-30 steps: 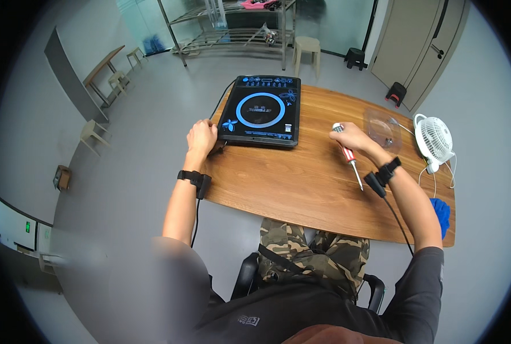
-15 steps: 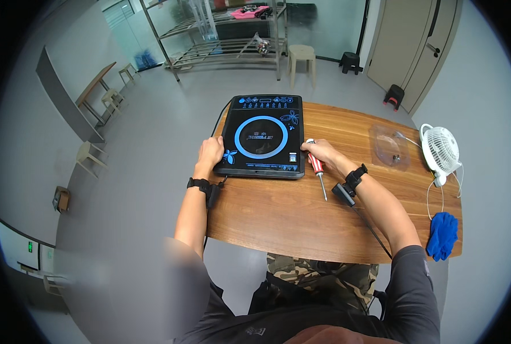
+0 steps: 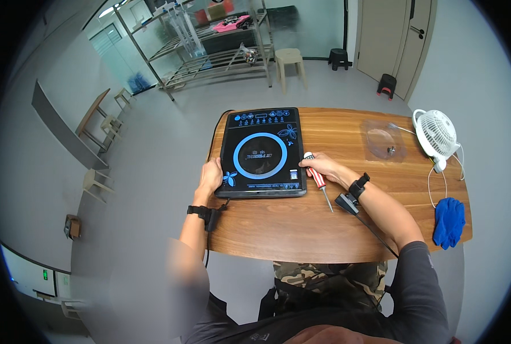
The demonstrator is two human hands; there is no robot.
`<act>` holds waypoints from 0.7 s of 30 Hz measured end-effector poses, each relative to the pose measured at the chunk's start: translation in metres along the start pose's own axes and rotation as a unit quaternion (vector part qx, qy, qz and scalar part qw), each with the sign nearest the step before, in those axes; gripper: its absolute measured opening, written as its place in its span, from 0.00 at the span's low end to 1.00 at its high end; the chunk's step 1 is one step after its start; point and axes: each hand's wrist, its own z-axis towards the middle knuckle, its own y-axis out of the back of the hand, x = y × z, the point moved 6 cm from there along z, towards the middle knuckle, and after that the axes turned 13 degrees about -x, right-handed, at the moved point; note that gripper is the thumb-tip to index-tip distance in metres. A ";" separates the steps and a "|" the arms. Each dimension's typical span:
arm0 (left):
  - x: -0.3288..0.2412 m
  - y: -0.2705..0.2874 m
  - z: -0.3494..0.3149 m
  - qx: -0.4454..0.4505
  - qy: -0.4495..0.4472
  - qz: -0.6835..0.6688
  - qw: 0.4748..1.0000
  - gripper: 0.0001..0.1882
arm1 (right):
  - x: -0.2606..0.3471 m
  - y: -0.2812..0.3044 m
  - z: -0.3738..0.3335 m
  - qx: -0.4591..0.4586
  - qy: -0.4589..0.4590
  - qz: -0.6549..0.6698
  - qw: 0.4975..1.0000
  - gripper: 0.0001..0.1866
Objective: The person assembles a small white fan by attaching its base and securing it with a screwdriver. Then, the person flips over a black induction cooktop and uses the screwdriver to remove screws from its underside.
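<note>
A flat black induction cooktop (image 3: 260, 186), with a blue ring and blue flower prints, lies face up on the left part of the wooden table. My left hand (image 3: 212, 175) is closed on its left edge near the front corner; the fingers beneath are hidden. At the right edge, my right hand (image 3: 322, 166) has its thumb against the cooktop's side. That same hand holds a screwdriver (image 3: 317, 178) with a red-and-white striped handle, its metal shaft slanting toward me and to the right. A black cord (image 3: 212, 143) runs along the cooktop's left side.
On the table's right side are a clear plastic tray (image 3: 376, 143) with small metal parts, a white fan (image 3: 437, 135) with its cable, and a blue cloth (image 3: 449, 223). Black straps with small devices sit on both wrists. A metal rack (image 3: 215, 63) and stools stand beyond.
The cooktop has come nearer to me along the table, both hands moving with it. The screwdriver stays in my right hand. The whole view has shifted and tilted slightly.
</note>
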 end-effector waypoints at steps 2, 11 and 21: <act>-0.016 0.011 -0.006 0.005 -0.008 -0.010 1.000 0.25 | 0.001 0.009 -0.024 -0.001 -0.003 0.016 1.000 0.06; -0.111 0.023 -0.108 0.005 -0.036 -0.058 0.998 0.23 | -0.036 0.083 -0.143 -0.041 0.008 0.022 0.999 0.07; -0.182 0.015 -0.215 0.044 -0.060 -0.091 0.993 0.21 | -0.106 0.141 -0.267 -0.071 -0.021 0.068 0.995 0.09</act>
